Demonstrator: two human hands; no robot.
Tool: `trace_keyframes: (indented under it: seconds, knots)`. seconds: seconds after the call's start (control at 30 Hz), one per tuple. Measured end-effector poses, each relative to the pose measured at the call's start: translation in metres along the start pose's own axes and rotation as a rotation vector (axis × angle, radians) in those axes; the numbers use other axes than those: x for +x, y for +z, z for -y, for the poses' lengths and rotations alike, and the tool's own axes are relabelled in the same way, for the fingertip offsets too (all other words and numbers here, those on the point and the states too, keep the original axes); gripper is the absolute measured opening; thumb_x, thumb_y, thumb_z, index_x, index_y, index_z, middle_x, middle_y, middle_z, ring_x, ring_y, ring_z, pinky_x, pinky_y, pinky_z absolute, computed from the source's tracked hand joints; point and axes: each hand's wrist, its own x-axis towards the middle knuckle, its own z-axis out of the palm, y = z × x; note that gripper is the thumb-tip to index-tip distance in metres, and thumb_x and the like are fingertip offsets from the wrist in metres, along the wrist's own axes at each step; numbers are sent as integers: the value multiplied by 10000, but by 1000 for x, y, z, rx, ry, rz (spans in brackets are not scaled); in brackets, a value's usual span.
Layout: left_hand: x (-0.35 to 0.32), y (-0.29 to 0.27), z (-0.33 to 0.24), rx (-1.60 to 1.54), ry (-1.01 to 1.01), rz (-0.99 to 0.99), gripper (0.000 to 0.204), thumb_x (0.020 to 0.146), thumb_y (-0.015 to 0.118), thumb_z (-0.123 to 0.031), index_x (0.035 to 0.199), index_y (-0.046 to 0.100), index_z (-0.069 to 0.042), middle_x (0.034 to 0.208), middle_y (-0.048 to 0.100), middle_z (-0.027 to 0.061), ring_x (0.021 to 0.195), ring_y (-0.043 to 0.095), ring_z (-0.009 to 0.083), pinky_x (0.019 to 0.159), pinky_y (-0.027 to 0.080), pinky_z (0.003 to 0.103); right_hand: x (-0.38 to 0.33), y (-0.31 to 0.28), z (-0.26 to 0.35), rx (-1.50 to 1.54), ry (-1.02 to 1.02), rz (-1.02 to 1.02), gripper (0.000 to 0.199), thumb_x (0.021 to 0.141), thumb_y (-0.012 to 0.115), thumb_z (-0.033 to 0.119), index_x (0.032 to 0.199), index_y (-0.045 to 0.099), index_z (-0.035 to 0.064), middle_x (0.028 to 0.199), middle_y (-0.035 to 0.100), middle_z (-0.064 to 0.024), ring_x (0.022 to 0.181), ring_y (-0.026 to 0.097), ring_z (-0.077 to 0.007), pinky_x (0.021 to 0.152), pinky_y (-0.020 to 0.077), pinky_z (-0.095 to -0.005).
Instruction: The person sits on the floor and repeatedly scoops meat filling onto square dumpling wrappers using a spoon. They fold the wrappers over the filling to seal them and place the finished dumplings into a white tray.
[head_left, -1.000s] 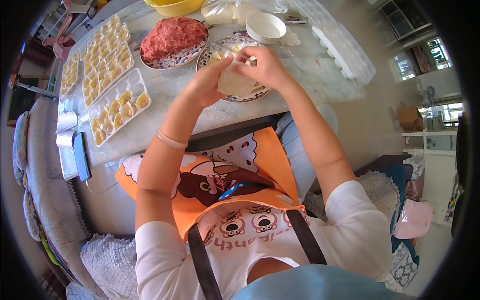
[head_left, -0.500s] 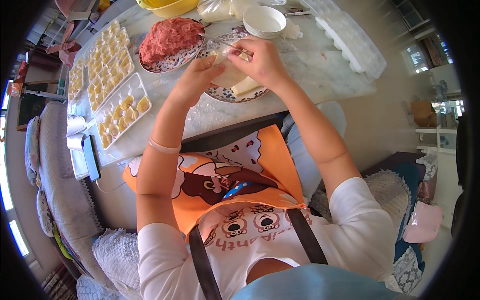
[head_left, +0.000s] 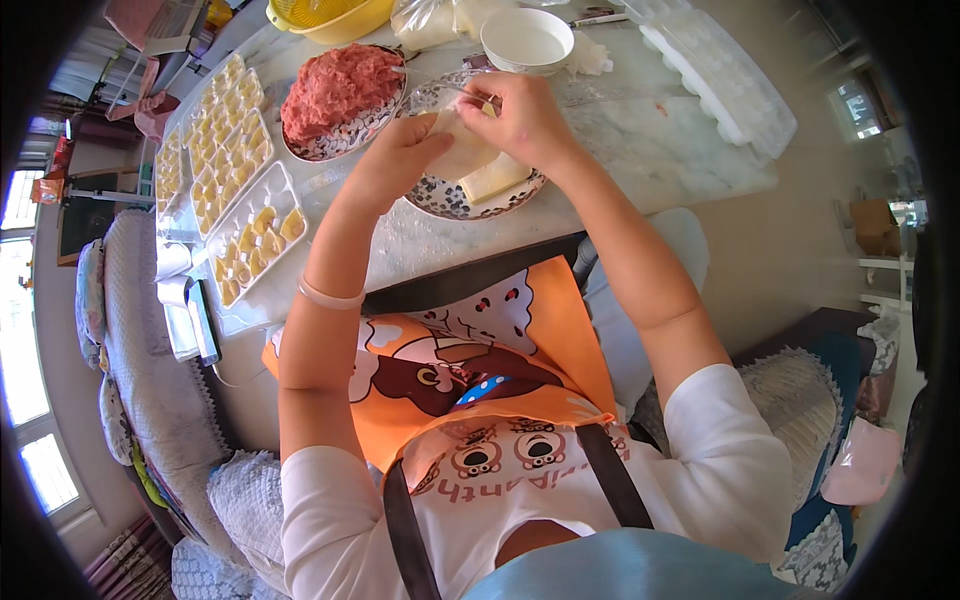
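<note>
My left hand (head_left: 402, 160) is closed on a thin, pale dough wrapper (head_left: 468, 152), holding it over a patterned plate (head_left: 432, 200). At the wrapper's far edge, my right hand (head_left: 522, 118) is closed round a thin metal utensil (head_left: 484, 98); its working end cannot be made out clearly. Beneath my hands, a stack of wrappers (head_left: 497, 180) lies on the plate. Just beyond my left hand, a mound of pink minced meat (head_left: 342, 88) sits on another patterned plate (head_left: 318, 148). What lies inside the held wrapper is hidden by my fingers.
Filled dumplings stand in white compartment trays (head_left: 292, 192) at the left. A white bowl (head_left: 527, 42) and a yellow basket (head_left: 330, 22) are at the back. Stacked clear plastic trays (head_left: 712, 82) lie at the right. A phone (head_left: 205, 322) leans at the left table edge.
The whole view has shifted slightly, so the table appears a little further right. Both hands keep their hold, with the right fingers moved only slightly at the wrapper's edge.
</note>
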Motion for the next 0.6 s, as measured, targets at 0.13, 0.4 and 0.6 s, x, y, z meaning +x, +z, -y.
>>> trace_keyframes:
  seconds: [0.13, 0.4, 0.6]
  knots:
    - [1, 2, -8, -42, 12, -2, 306, 921, 533, -137, 1186, 562, 12, 966, 628, 11, 857, 570, 57, 708, 458, 228, 1, 2, -11, 50, 23, -47, 145, 796, 634, 146, 789, 633, 1, 655, 615, -62, 526, 493, -106, 515, 416, -269]
    - [1, -7, 1, -634, 53, -28, 338, 941, 480, -131, 1237, 497, 30, 1115, 609, 97, 985, 615, 174, 797, 515, 302, 4, -14, -7, -54, 101, 46, 227, 859, 623, 213, 836, 602, -12, 702, 617, -107, 604, 558, -189, 587, 448, -307]
    - [-3, -15, 1, -738, 104, -132, 330, 952, 420, -92, 1242, 473, 56, 1158, 588, 153, 1033, 615, 245, 872, 519, 353, -14, 0, 6, -271, -85, 92, 180, 927, 499, 182, 909, 536, 7, 797, 602, -170, 702, 587, -371, 613, 467, -425]
